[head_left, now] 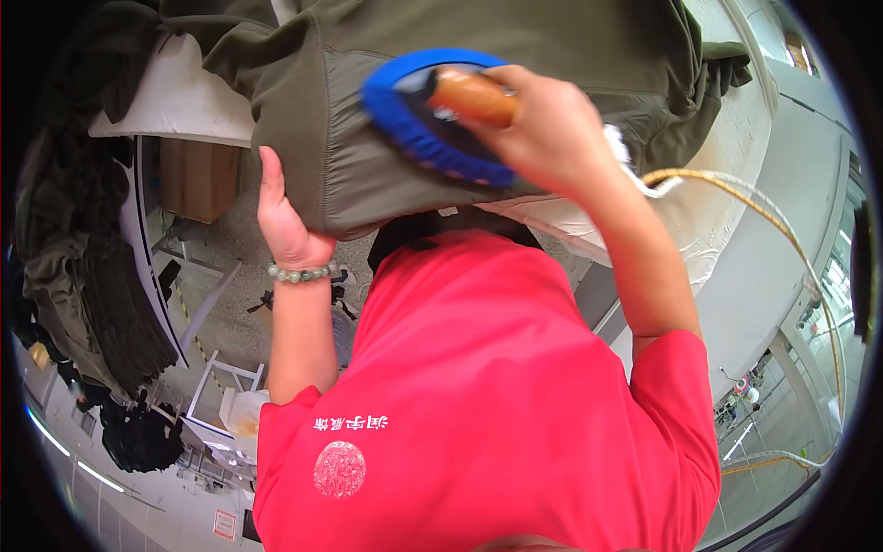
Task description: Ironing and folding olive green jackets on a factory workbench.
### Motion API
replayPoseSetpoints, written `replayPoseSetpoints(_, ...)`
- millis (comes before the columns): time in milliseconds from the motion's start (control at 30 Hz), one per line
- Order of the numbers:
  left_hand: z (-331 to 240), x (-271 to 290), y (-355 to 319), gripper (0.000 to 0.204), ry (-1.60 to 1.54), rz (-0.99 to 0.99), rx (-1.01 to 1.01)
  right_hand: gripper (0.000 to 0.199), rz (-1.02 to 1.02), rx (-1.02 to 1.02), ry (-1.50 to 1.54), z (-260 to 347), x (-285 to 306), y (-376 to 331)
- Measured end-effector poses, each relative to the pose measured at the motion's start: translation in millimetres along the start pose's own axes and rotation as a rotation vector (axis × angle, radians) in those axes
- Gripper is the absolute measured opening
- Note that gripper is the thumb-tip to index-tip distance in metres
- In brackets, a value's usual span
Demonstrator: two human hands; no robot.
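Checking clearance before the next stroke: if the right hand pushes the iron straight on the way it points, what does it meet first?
Most likely more of the olive garment itself: the right hand aims the blue-edged iron across it, though depth is unclear.

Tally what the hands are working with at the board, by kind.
Iron, blue-edged with a wooden handle, in the right hand: 1
Olive garment, edge held by the left hand: 1
White padded board: 1
Bead bracelet: 1
Total: 4
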State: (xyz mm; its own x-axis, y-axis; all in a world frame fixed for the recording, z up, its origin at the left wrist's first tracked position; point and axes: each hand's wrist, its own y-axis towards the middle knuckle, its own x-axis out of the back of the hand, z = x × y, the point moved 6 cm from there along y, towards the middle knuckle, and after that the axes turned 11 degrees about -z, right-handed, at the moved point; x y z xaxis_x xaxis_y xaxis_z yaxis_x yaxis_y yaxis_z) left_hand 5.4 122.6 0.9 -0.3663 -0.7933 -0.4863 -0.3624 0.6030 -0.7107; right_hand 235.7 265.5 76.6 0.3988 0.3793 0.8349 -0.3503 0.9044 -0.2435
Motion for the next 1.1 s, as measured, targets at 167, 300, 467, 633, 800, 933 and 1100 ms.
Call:
replayPoseSetpoints(167, -1, 4, 6, 0.057, -0.020, 0.002, 0.036, 0.044, 0.001, 0.142, 0.092, 42, -7, -9)
replayPoseSetpoints(300, -10, 10, -1, 0.054, -0.035, -0.021, 0.086, 0.047, 0.010, -0.005, -0.087, -16, 12, -24)
replayPoseSetpoints(467, -23, 20, 1, 0.050, 0.021, -0.037, 0.036, 0.046, -0.348, -0.431, -0.167, -185, 75, -87)
replayPoseSetpoints(633, -47, -3, -17, 0.043, 0.208, -0.119, -0.284, 0.041, -0.484, -0.831, -0.070, -294, 125, -175)
replayPoseSetpoints(800, -48, -144, -55, 0.037, 0.624, 0.074, -0.898, 0.034, -0.446, -1.002, 0.118, -322, 119, -221)
replayPoseSetpoints(933, 64, -266, -18, 0.045, 0.925, 0.888, -0.168, 0.034, -0.371, -0.986, 0.266, -317, 109, -235)
replayPoseSetpoints(1100, 121, -327, 24, 0.041, 1.604, 1.238, -1.260, 0.032, -0.380, -0.833, 0.220, -296, 121, -223)
